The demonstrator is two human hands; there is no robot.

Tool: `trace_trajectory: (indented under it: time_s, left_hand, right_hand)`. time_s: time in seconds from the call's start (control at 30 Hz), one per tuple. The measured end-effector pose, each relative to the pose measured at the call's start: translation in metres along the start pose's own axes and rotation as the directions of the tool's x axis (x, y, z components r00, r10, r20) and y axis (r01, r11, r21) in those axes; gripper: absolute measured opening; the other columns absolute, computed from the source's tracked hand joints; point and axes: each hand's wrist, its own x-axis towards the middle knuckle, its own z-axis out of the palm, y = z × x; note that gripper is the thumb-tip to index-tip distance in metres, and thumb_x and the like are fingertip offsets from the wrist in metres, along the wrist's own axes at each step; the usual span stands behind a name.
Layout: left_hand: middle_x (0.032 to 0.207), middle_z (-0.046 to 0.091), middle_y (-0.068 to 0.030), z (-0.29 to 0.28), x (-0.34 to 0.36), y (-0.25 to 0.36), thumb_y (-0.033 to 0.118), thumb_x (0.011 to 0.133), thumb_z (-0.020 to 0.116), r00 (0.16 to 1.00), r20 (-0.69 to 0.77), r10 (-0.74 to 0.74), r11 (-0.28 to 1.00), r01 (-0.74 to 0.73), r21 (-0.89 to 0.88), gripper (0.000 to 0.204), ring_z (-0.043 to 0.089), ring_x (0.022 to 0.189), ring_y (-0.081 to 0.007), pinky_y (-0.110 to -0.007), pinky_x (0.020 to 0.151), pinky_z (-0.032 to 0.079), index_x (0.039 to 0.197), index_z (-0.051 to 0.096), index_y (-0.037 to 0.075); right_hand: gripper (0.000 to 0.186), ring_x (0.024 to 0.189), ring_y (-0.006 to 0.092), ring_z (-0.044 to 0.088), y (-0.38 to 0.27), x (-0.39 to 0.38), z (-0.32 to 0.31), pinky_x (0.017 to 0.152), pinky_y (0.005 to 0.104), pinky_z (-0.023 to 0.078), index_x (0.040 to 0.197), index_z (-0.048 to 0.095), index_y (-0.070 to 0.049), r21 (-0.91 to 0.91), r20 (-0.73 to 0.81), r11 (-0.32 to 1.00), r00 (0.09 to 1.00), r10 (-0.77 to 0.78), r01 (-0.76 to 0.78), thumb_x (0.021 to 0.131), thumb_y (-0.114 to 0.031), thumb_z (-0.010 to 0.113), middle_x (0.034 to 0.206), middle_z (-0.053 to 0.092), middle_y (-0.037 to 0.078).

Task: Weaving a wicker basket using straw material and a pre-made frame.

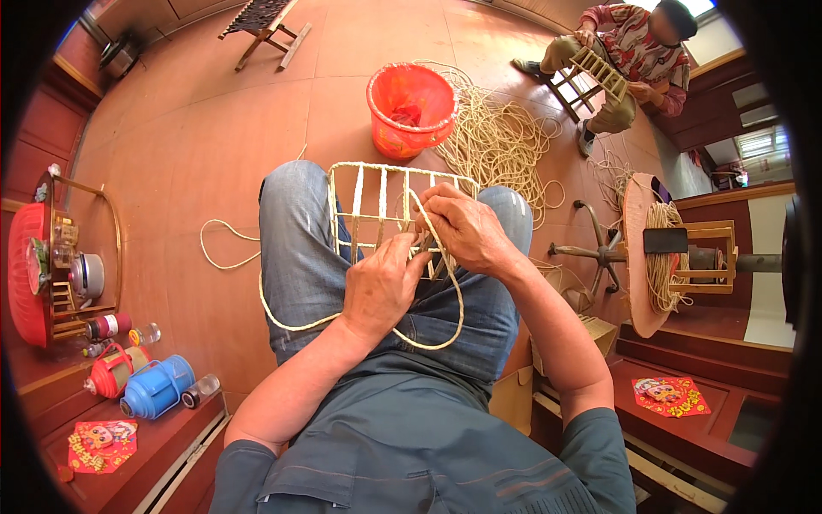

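A small wooden frame with slats [383, 190], its rails wrapped in pale twisted cord, rests across my jeans-clad knees. My left hand [381, 285] is closed at the frame's near side, thumb and fingertips against a slat and the cord. Just right of it, my right hand [467, 224] pinches the cord close to the same slats; its fingertips are partly hidden. A loop of loose cord [461, 313] hangs from the hands over my lap. More of that cord runs left across my thigh and down to the floor.
Beyond my knees stands a red bucket [413, 111] beside a heap of loose cord [497, 137]. At the far right a seated person [638, 64] holds a similar frame. A swivel-chair base [604, 253] is on the right; a blue thermos [158, 387] stands left.
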Motion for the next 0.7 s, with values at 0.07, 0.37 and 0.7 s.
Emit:
trace_trajectory:
  time_s: [0.07,0.37,0.7]
  left_hand:
    - [0.102,0.073,-0.0168,0.002,0.005,0.0,0.021,0.101,0.074,0.993,0.078,-0.085,0.995,0.08,0.066,0.018,0.074,0.089,-0.0368,-0.045,0.071,0.058,0.109,0.07,0.006]
    - [0.083,0.064,-0.0014,-0.055,0.007,-0.002,0.02,0.113,0.06,0.906,0.329,-0.267,0.597,0.424,-0.681,0.024,0.061,0.079,-0.0085,-0.029,0.073,0.052,0.097,0.065,0.003]
    - [0.073,0.058,0.0031,-0.203,0.02,0.012,0.031,0.112,0.067,0.937,0.187,-0.297,0.619,0.337,-0.709,0.025,0.055,0.064,-0.008,-0.026,0.071,0.053,0.101,0.063,0.009]
  right_hand:
    - [0.025,0.106,0.0348,0.07,0.001,0.001,-0.001,0.093,0.0431,0.055,0.104,0.075,-0.003,0.014,0.029,1.0,0.999,0.016,-0.017,0.108,-0.02,0.058,0.118,0.07,0.011]
    - [0.025,0.084,0.0148,0.062,-0.006,-0.009,0.002,0.078,0.0317,0.054,0.119,0.074,-0.005,0.162,-0.046,0.98,0.991,0.122,-0.113,0.098,-0.018,0.077,0.107,0.07,0.006]
    - [0.028,0.074,0.016,0.066,-0.01,-0.01,0.021,0.07,0.032,0.056,0.101,0.069,-0.005,0.202,-0.322,0.978,0.946,0.023,0.045,0.088,-0.017,0.091,0.087,0.072,0.005]
